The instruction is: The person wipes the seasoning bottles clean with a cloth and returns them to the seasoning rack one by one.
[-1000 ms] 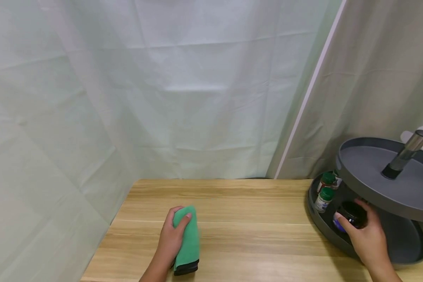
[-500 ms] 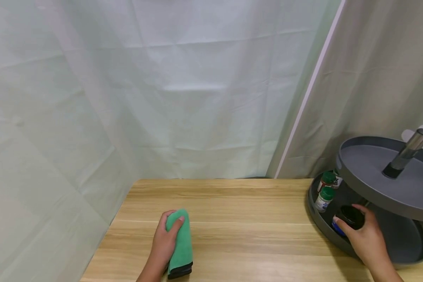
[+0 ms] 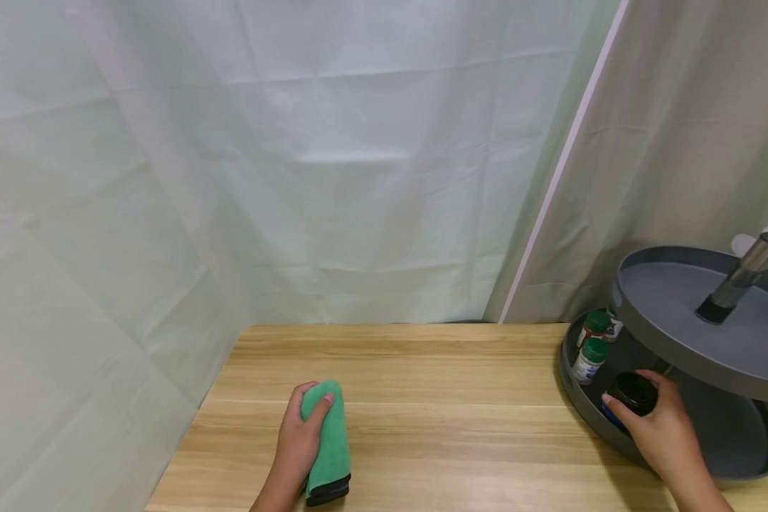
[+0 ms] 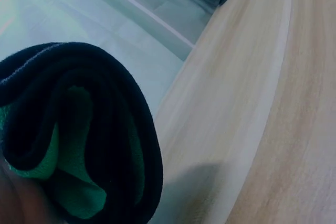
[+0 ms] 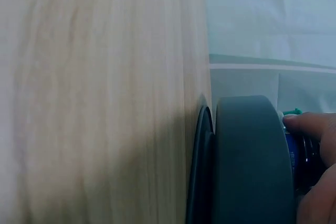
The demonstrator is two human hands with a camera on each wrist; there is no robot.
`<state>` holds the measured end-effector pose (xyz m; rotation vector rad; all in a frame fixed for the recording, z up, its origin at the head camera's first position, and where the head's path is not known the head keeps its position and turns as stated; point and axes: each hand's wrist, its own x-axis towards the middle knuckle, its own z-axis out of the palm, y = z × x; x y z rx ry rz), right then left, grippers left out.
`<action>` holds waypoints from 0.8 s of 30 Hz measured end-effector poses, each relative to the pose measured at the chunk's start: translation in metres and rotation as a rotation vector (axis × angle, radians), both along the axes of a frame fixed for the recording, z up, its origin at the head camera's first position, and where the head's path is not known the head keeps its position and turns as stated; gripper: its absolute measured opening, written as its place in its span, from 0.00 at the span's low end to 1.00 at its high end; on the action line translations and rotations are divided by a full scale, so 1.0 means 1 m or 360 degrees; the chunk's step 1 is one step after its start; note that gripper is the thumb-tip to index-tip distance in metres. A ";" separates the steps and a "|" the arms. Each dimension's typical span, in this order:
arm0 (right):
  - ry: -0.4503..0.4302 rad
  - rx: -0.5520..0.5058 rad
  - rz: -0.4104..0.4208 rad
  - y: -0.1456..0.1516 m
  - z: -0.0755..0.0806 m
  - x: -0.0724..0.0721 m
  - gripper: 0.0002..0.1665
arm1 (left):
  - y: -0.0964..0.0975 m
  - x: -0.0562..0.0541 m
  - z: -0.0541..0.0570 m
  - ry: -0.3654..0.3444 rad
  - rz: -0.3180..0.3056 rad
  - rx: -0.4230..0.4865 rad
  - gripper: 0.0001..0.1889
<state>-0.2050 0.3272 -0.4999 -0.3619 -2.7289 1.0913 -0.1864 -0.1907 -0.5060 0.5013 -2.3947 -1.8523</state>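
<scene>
A folded green cloth (image 3: 330, 448) with black edging is gripped by my left hand (image 3: 299, 434), thumb on top, over the wooden table. Its rolled black-edged end (image 4: 121, 129) fills the lower left of the left wrist view. On the lower tier of a grey two-tier turntable (image 3: 710, 441), my right hand (image 3: 662, 423) holds a dark-lidded jar (image 3: 635, 393) between thumb and fingers. A blue label (image 5: 295, 153) shows on the jar in the right wrist view, behind the tray's grey wall. The jar's base is hidden.
Several green-capped spice bottles (image 3: 590, 359) stand at the left of the lower tier. The upper tray (image 3: 665, 284) overhangs the right hand's fingers, with a metal post (image 3: 742, 277) rising from it. Pale curtains (image 3: 371, 178) hang behind the wooden table (image 3: 435, 398).
My left hand has shifted slightly left and nearer with the cloth, then stayed still. My right hand has moved the jar slightly left, still on the lower tier.
</scene>
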 end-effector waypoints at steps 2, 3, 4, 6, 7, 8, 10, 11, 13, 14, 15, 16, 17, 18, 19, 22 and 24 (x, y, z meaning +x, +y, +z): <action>0.0027 0.0012 0.0002 -0.003 0.000 0.000 0.53 | 0.000 -0.001 0.000 0.0004 -0.0004 -0.0008 0.25; 0.0037 0.0011 0.0006 -0.004 0.000 0.000 0.53 | 0.000 -0.002 0.000 0.0006 -0.0009 -0.0017 0.25; 0.0047 0.0014 0.0008 -0.005 0.000 -0.001 0.53 | 0.000 -0.003 0.000 0.0004 -0.0010 -0.0017 0.25; 0.0055 0.0016 0.0014 -0.007 0.001 -0.002 0.53 | 0.001 -0.004 0.000 0.0012 -0.0020 -0.0031 0.25; 0.0057 0.0014 0.0014 -0.008 0.002 -0.003 0.53 | 0.002 -0.005 0.000 0.0017 -0.0027 -0.0041 0.25; 0.0053 0.0013 0.0018 -0.009 0.002 -0.004 0.54 | 0.002 -0.006 0.001 0.0021 -0.0032 -0.0052 0.25; 0.0060 0.0012 0.0024 -0.010 0.003 -0.006 0.54 | 0.003 -0.008 0.002 0.0032 -0.0043 -0.0064 0.26; 0.0065 0.0007 0.0029 -0.011 0.003 -0.007 0.54 | 0.003 -0.009 0.002 0.0036 -0.0047 -0.0067 0.26; 0.0076 -0.0001 0.0039 -0.011 0.002 -0.009 0.54 | 0.003 -0.011 0.002 0.0037 -0.0053 -0.0069 0.25; 0.0081 -0.0003 0.0044 -0.011 0.002 -0.010 0.54 | 0.002 -0.012 0.003 0.0034 -0.0057 -0.0068 0.25; 0.0084 -0.0011 0.0047 -0.011 0.002 -0.010 0.54 | 0.002 -0.013 0.003 0.0031 -0.0063 -0.0079 0.25; 0.0085 -0.0010 0.0050 -0.011 0.002 -0.011 0.54 | 0.001 -0.014 0.003 0.0027 -0.0068 -0.0106 0.26; 0.0090 -0.0013 0.0052 -0.011 0.002 -0.012 0.54 | 0.001 -0.015 0.003 0.0021 -0.0068 -0.0133 0.26; 0.0095 -0.0014 0.0053 -0.011 0.002 -0.013 0.54 | 0.000 -0.016 0.003 0.0017 -0.0065 -0.0164 0.26; 0.0101 -0.0016 0.0056 -0.011 0.002 -0.014 0.53 | -0.001 -0.017 0.003 0.0009 -0.0063 -0.0190 0.27; 0.0099 -0.0020 0.0065 -0.012 0.002 -0.018 0.53 | -0.005 -0.019 0.003 -0.0011 -0.0055 -0.0249 0.28; 0.0078 -0.0030 0.0076 -0.013 0.002 -0.020 0.53 | -0.008 -0.020 0.002 -0.0023 -0.0056 -0.0255 0.29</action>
